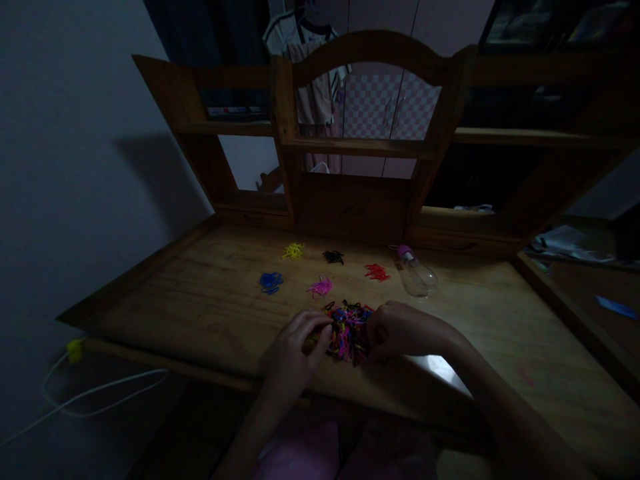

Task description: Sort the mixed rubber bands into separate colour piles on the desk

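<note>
Multicoloured pile (346, 337) lies between left hand (296, 338) and right hand (403, 328), bottle label (408, 255) unreadable.

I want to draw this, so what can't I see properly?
All in the head view:
Right hand: what it holds, if anything, hidden by its own knuckles.
Left hand: whether it grips anything; too dim.
Mixed pile: single pieces, small and overlapping.
White cable: one end, cut off by the left edge.

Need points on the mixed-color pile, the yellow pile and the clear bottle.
mixed-color pile (346, 333): head view, middle of the heap
yellow pile (293, 251): head view, center of the cluster
clear bottle (419, 275): head view, body below the cap (404, 251)
</note>
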The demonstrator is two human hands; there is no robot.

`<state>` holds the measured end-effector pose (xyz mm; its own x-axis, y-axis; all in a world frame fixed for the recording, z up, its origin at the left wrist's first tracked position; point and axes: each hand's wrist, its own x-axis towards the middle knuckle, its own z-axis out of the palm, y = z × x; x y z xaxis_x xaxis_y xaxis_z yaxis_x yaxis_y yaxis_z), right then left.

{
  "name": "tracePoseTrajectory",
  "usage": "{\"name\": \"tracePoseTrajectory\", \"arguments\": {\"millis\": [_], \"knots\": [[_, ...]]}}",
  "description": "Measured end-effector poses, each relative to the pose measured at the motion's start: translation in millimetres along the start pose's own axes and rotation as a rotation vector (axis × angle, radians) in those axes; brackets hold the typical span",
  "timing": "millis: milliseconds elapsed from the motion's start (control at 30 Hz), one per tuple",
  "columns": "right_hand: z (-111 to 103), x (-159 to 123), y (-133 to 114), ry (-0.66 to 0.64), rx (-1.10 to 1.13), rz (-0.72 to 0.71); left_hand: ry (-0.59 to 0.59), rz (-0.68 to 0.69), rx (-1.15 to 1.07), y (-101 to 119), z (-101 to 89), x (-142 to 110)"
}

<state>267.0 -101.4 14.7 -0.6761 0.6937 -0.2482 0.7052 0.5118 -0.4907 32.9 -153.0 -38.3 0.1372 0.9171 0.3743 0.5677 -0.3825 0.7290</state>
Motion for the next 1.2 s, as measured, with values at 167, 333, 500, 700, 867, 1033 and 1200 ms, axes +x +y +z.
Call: {"name": "tracePoseTrajectory", "arguments": {"millis": [167,333,500,700,867,1033,1200], "knots": [[-3.9,-1.0,-3.3,-0.037,0.007,0.009,-0.005,0.005,0.005,-1.1,0.9,-0.3],[-8.6,-2.9,-1.5,-0.052,0.071,-0.012,-0.001,0.013,-0.005,-1.7,1.6,-0.3],[-9.8,-2.9,4.6,-0.051,0.124,-0.044,0.003,0.024,-0.005,-3.9,2.3,-0.8],[-12.1,-0.7,4.0,-0.065,0.253,-0.068,-0.005,0.017,-0.01,-2.9,1.7,-0.2],[-20.4,-3.2,2.2,-0.066,0.475,-0.103,0.002,0.02,-0.018,-3.6,2.0,-0.3],[-24.7,-1.7,16.1,0.098,0.508,-0.072,0.005,0.02,-0.02,-4.1,1.5,-1.1],[-21.8,6.6,40.8,0.53,0.011,0.106,0.003,0.014,-0.031,-2.9,0.5,-1.0]]}}
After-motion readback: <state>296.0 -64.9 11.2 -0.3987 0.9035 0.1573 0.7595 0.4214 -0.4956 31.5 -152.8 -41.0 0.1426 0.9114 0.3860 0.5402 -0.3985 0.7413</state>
